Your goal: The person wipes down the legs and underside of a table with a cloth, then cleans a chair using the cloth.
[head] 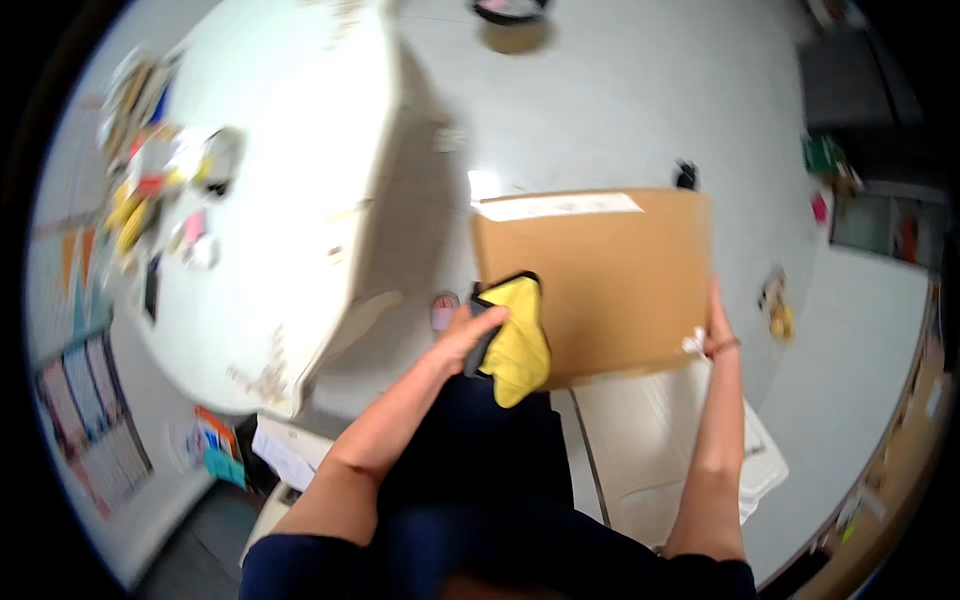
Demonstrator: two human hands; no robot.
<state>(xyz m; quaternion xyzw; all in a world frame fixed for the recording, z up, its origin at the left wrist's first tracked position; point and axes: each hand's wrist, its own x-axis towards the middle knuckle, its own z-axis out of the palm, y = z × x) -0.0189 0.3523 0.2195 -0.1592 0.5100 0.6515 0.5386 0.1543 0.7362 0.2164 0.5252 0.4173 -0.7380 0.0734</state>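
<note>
A brown cardboard box (600,285) with a white strip bearing writing (562,206) along its far edge is in front of me. My left hand (469,334) grips a yellow and grey cloth (519,341) with black edging, its thumb on top. The cloth overlaps the box's left side; whether those fingers also touch the box is hidden. Along the box's right side lies my right hand (718,315), its fingers partly out of sight behind the edge. A small white scrap (695,342) shows by that wrist.
A white table (300,172) with several blurred items at its far side stands left. Under the box's near edge is a cream-coloured lidded surface (645,435). On the floor lie a small soft toy (778,304) and a dark object (685,175). A bin (511,26) stands far ahead.
</note>
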